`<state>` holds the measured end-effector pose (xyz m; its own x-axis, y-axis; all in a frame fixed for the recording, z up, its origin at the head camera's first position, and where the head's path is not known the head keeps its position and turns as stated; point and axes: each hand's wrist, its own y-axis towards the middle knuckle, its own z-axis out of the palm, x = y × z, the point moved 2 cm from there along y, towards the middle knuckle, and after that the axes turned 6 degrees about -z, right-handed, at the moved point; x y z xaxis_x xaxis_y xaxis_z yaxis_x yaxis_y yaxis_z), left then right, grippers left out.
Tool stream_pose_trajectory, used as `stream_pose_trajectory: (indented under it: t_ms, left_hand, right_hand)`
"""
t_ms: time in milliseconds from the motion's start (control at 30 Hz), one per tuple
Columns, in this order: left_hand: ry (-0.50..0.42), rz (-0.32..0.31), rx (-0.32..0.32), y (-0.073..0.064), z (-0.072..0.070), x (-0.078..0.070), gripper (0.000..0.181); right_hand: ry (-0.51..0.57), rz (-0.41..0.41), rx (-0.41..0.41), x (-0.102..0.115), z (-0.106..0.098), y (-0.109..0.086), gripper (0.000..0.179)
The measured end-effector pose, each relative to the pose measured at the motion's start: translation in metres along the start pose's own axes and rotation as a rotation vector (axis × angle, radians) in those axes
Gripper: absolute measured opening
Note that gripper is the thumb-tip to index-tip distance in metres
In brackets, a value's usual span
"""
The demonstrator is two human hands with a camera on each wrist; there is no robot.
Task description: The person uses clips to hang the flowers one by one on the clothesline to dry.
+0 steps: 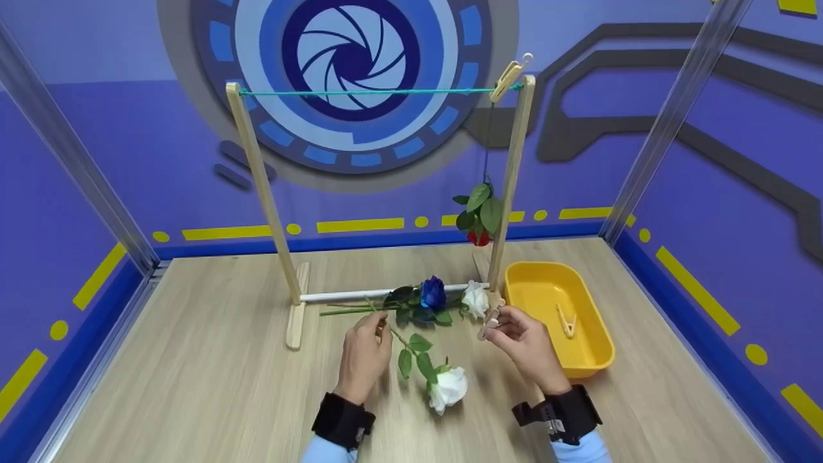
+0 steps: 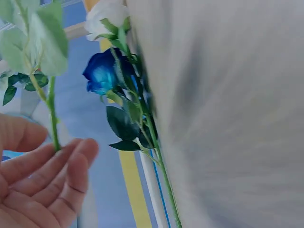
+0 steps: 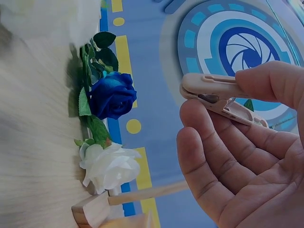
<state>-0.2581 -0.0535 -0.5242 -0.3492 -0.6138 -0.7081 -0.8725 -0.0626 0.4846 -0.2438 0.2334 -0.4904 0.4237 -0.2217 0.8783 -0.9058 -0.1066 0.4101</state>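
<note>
My left hand (image 1: pixel 366 354) pinches the green stem (image 2: pixel 53 114) of a white rose (image 1: pixel 449 390), whose bloom hangs toward the front right. A beige clothespin (image 3: pixel 213 92) is held between thumb and fingers of my right hand (image 1: pixel 527 344), just left of the yellow basin. On the table beyond both hands lie a blue rose (image 1: pixel 433 293) and a second white rose (image 1: pixel 476 299), their stems pointing left. From the green cord (image 1: pixel 360 92) a red rose (image 1: pixel 478 236) hangs head down, clipped by another clothespin (image 1: pixel 506 81) near the right post.
A wooden frame with upright posts (image 1: pixel 262 186) and a white bottom bar (image 1: pixel 347 296) stands at the back of the table. The yellow basin (image 1: pixel 595 321) sits at the right with a clothespin (image 1: pixel 566 323) inside. Purple walls (image 1: pixel 116 161) close off the back and sides.
</note>
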Motion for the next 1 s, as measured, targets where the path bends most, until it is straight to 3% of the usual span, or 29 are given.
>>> stream_pose_trajectory:
  t_ms: [200, 433, 700, 1000]
  left_hand:
    - [-0.141, 0.052, -0.036, 0.005, -0.006, -0.01, 0.017]
    - [-0.234, 0.134, -0.038, 0.006, -0.01, -0.023, 0.012]
    - [-0.302, 0.155, 0.055, 0.011, -0.011, -0.037, 0.012]
    - [-0.354, 0.086, 0.178, 0.026, -0.02, -0.051, 0.018]
  right_hand:
    - [-0.01, -0.012, 0.011, 0.002, 0.002, 0.0, 0.019]
    - [0.005, -0.02, 0.014, 0.002, 0.002, -0.002, 0.02]
    - [0.024, 0.045, 0.023, 0.004, -0.005, -0.004, 0.018]
    - [-0.012, -0.049, 0.095, 0.02, -0.01, 0.016, 0.022]
